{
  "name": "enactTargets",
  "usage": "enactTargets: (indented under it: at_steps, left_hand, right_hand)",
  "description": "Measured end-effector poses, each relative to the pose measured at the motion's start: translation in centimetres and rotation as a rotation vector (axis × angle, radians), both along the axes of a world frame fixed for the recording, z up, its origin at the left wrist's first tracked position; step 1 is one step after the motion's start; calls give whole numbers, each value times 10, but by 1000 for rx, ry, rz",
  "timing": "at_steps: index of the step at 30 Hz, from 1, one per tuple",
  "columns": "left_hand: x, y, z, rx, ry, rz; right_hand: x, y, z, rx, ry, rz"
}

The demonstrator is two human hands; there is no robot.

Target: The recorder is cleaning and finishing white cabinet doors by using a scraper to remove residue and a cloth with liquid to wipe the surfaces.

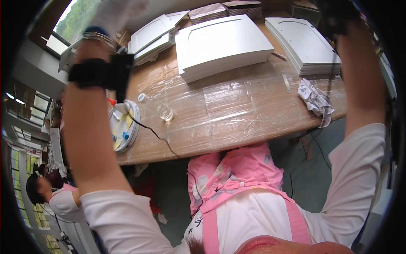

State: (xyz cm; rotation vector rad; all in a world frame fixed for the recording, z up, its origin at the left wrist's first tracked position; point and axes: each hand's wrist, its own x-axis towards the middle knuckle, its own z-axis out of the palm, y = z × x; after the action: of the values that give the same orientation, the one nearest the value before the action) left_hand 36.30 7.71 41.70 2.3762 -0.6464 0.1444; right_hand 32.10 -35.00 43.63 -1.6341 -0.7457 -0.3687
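Both my arms reach up past the sides of the table. My left hand (120, 12), in what looks like a pale glove, is at the top edge, smeared by motion. It is nearest to the tilted white panels (152, 34) at the table's far left. My right hand (338, 17) is a dark, blurred shape at the upper right, near a stack of white panels (296, 38). The fingers of neither hand can be made out. Between them lies a thick stack of large white panels (224, 40), the top one with a curved groove.
A clear bottle (165, 112) lies on the film-covered table (220, 110). Left of it is a round white tray (134, 131) with yellow and blue pieces. A crumpled cloth (315, 99) lies at the right. Patterned boxes (207, 13) stand behind. Another person (63, 199) is at far left.
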Motion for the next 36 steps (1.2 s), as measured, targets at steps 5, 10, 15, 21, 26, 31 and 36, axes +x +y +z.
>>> enactTargets:
  at_steps: [5,10,15,21,26,31,36]
  left_hand:
    - [24,-80,-222,619,-264,280]
    - [19,-112,-290,643,97,547]
    - [52,-88,-341,620,125,561]
    - [20,-85,-335,472,146,760]
    - [-22,-110,-310,371,201,791]
    - [-35,-82,-342,-230,545,749]
    - [-63,-71,-347,-738,592,555]
  right_hand:
    - [100,-32,-199,78,735,-278]
    - [135,-78,-320,-1339,94,-694]
    - [150,-64,-340,-767,868,-818]
    - [110,-46,-316,-1126,729,-784]
    - [74,-86,-316,-1121,698,-758]
    - [58,-97,-331,-760,933,-823]
    - [21,-95,-331,-690,871,-716]
